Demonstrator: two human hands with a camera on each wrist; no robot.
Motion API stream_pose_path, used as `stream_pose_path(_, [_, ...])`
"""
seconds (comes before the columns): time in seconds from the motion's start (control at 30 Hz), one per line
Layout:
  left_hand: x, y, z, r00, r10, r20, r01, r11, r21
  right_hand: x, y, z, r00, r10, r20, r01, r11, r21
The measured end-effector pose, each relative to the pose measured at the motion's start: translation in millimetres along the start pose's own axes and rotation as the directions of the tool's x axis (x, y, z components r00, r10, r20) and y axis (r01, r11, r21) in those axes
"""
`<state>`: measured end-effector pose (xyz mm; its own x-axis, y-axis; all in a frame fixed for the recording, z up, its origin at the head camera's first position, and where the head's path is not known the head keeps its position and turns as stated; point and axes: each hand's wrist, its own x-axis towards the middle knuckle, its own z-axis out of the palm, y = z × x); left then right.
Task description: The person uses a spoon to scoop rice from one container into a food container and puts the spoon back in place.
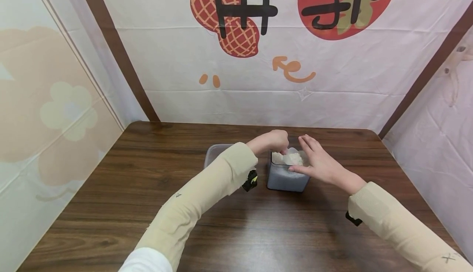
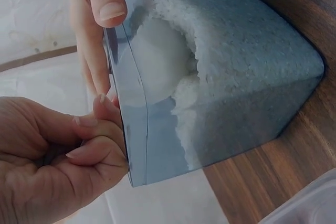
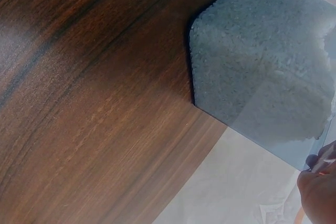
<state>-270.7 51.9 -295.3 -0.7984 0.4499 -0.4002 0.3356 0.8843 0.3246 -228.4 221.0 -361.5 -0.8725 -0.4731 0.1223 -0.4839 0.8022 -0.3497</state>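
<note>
A bluish see-through bin [image 1: 286, 179] stands on the table, largely filled with white rice [image 2: 247, 40]. Inside it a pale, translucent scoop [image 2: 160, 59] lies against the rice. My left hand [image 1: 275, 141] is at the bin's left rim, fingers curled, pinching the scoop's handle, which the fingers mostly hide. Over the bin's right side, my right hand [image 1: 319, 163] spreads with fingers fairly straight and rests at the rim, its thumb on the near edge. In the right wrist view, the bin [image 3: 262, 61] shows rice up to near its rim.
To the left of the bin sits a clear plastic container [image 1: 212, 154], partly covered by my left sleeve [image 1: 207, 186]. The brown wood table [image 1: 111, 206] ends at a printed cloth wall [image 1: 170, 104] behind the bin.
</note>
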Motion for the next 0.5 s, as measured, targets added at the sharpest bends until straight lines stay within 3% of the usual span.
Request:
stream_pose_path(0.47, [-1.4,-6.4,-2.2,1.000,-0.018,-0.017,0.016,0.994,-0.110,-0.6,-3,0,1.000,0.016,0.010,-0.016,1.000,-0.004])
stream_pose_path(0.5, [9.7,-12.0,1.3,1.000,-0.008,-0.018,0.006,0.991,-0.132,-1.0,-3,0,1.000,0.019,0.011,-0.019,1.000,-0.003])
